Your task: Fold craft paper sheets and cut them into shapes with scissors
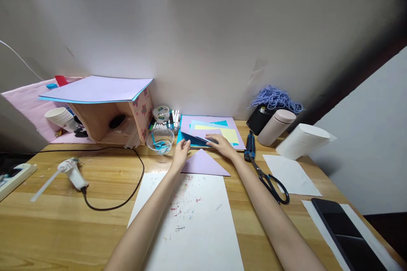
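A stack of coloured paper [233, 125] lies at the back of the table, with lilac, blue and yellow sheets. A smaller lilac piece [208, 134] on it is tilted up along its front edge, showing a dark gap below. My left hand [181, 154] is closed at the stack's front left corner; what its fingertips hold, if anything, is hidden. My right hand [221, 145] reaches to the front edge, fingers stretched and apart, touching the lilac piece. Between my forearms a lilac paper triangle [203, 164] lies over the far edge of a stained white sheet [203, 228].
To the left are a cardboard box [143, 114] with a lilac roof, a glue gun [71, 172] and its looped cord. A plastic bowl [160, 142] sits by markers. Scissors [270, 184], a utility knife [250, 147], a bottle [276, 128], a tissue roll [300, 140] and a phone [345, 230] stand right.
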Demonstrator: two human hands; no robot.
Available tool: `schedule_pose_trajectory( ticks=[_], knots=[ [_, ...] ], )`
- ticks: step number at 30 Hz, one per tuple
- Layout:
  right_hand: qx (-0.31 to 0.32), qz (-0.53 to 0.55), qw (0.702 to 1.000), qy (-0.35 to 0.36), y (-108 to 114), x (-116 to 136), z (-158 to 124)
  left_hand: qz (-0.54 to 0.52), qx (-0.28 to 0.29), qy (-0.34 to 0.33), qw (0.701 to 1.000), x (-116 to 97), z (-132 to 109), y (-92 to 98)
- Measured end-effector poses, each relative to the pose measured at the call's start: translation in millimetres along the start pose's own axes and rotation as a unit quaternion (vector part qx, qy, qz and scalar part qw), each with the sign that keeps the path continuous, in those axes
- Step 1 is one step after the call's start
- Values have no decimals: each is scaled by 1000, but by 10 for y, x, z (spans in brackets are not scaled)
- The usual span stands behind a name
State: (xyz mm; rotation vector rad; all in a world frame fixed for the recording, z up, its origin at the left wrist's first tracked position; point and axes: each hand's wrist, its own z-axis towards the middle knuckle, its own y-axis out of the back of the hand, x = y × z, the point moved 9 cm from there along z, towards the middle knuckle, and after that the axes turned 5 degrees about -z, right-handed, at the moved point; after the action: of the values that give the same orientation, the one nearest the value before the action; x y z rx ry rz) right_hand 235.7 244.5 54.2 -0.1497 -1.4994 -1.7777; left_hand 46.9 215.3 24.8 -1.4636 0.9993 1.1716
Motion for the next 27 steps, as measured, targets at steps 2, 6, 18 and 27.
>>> schedule_pose_trajectory(
  ticks=[2, 6, 18, 27],
  knots=[
    [1, 18, 1000, 2, 18, 1, -14, -36, 11, 20, 999, 70, 87, -63],
    [-4, 39, 999, -6, 39, -8, -9, -82, 14, 34, 996, 144, 159, -61],
    [-59, -77, 995, 5, 144, 120, -62, -119, -81, 35, 989, 167, 194, 88],
    [-32, -134, 990, 35, 88, 403, -25, -80, -76, 6, 994, -29, 230, -78]
  ],
)
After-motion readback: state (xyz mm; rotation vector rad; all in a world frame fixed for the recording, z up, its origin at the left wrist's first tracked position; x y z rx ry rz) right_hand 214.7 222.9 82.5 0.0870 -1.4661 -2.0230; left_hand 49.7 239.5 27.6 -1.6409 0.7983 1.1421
